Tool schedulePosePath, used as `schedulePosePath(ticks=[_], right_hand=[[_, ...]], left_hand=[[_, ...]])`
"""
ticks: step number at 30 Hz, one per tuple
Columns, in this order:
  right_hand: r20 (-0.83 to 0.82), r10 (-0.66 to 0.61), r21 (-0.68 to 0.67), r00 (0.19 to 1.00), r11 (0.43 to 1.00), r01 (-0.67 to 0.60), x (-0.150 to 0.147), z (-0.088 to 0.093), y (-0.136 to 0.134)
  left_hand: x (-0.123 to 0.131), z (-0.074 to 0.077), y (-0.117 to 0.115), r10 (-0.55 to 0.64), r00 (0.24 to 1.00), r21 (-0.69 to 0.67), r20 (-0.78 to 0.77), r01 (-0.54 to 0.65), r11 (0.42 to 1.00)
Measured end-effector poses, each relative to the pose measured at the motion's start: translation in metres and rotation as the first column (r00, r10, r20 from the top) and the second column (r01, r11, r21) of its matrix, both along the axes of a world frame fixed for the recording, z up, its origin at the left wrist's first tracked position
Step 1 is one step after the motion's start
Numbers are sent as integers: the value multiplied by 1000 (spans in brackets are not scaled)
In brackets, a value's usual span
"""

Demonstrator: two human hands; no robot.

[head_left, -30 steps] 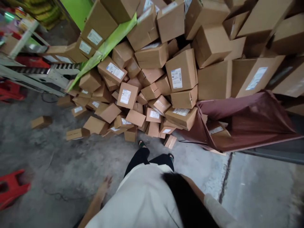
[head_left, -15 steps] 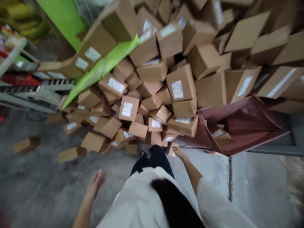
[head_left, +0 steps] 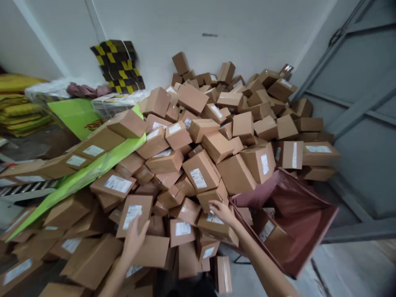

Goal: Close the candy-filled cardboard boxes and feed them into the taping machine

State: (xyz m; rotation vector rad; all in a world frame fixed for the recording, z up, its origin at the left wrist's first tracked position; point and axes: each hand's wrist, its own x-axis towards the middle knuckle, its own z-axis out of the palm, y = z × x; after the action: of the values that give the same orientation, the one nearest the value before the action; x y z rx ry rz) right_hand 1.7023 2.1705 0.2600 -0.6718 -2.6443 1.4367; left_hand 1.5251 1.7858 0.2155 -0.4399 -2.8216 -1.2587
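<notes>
A big heap of brown cardboard boxes (head_left: 216, 136) with white labels lies against the white wall. My left hand (head_left: 133, 241) reaches into the heap's near side, fingers open, touching the lower edge of an upright labelled box (head_left: 134, 216). My right hand (head_left: 222, 211) stretches forward with fingers spread and rests on the top of a flat labelled box (head_left: 216, 226), just left of a dark red bag (head_left: 297, 218). Neither hand has closed around anything.
The dark red bag stands open at the right with a few boxes inside. A green sheet (head_left: 77, 177) slants across the heap's left side. Yellow-black blocks (head_left: 117, 66) and yellow sacks (head_left: 18, 103) sit at the back left. A grey metal door (head_left: 361, 123) is on the right.
The view tipped up from floor and legs to the heap and wall. Both hands moved forward from my sides into the boxes, each now touching one.
</notes>
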Motion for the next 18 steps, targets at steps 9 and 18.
schedulePosePath(ticks=[9,18], right_hand=[[-230,-2,-30,973,1000,-5,-90,76,102],[-334,29,260,942,964,62,-200,163,132]], left_hand=[[-183,112,215,-468,791,-368,-394,331,869],[-245,85,213,-584,749,-364,-313,473,802]])
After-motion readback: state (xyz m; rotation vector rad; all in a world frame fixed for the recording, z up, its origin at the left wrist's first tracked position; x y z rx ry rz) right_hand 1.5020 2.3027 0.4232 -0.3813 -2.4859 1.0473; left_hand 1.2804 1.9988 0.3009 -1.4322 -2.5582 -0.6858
